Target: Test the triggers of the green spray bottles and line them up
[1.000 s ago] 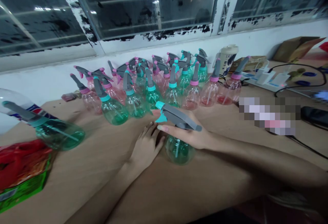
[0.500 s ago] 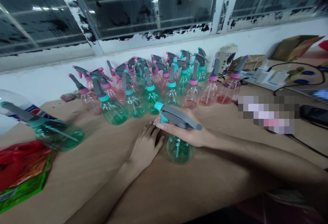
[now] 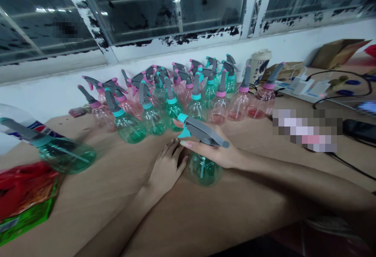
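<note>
A green spray bottle [image 3: 205, 170] with a grey trigger head [image 3: 203, 131] and teal nozzle stands on the brown table [image 3: 123, 194] in front of me. My right hand [image 3: 216, 151] is wrapped around its neck and trigger head. My left hand [image 3: 167, 167] rests on the table with its fingers against the bottle's left side. Behind them stands a cluster of several green and pink spray bottles [image 3: 173, 96] along the wall.
Another green spray bottle [image 3: 63, 155] stands at the left beside a large clear bottle [image 3: 17, 125]. A red and green packet [image 3: 23, 198] lies at the left edge. A cup [image 3: 260, 65], power strip [image 3: 305, 88], cables and cardboard sit at the right.
My right hand has tilted the trigger head slightly and lifted its nozzle end. The left hand has stayed against the bottle.
</note>
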A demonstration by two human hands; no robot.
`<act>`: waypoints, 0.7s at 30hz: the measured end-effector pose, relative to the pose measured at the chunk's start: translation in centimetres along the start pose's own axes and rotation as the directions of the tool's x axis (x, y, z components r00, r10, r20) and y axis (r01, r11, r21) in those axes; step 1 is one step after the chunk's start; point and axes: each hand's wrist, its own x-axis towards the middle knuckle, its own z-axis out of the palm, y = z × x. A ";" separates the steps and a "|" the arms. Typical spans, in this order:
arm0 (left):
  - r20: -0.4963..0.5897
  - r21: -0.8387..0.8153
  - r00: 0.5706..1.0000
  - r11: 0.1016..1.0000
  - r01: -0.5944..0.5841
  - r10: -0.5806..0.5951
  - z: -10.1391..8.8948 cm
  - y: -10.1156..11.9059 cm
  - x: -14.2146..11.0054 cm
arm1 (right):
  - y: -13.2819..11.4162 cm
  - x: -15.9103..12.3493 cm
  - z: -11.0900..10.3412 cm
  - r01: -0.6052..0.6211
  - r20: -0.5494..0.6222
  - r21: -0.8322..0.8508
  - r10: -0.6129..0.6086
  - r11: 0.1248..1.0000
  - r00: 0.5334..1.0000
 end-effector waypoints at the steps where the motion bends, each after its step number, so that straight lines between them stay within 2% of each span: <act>1: 0.001 -0.002 1.000 1.000 0.001 -0.001 0.0 0.0 0.0 | 0.0 0.0 0.0 0.014 -0.007 -0.013 -0.014 1.000 1.000; 6: 0.014 -0.009 1.000 1.000 0.014 -0.013 0.1 0.0 0.0 | -0.1 0.1 0.0 0.059 -0.034 -0.023 -0.060 0.998 0.998; 15: 0.021 -0.020 1.000 1.000 -0.001 0.002 0.0 0.0 0.1 | 0.1 0.0 0.1 0.005 -0.006 0.038 -0.004 0.999 1.000; 19: 0.013 -0.046 1.000 0.999 0.004 -0.003 0.1 -0.1 0.0 | -0.3 0.2 0.0 0.026 -0.041 -0.021 -0.027 0.999 0.999; 21: -0.026 -0.091 1.000 0.996 0.015 -0.017 0.3 -0.2 -0.1 | -0.9 0.1 -0.1 0.069 -0.046 -0.084 -0.073 0.994 0.996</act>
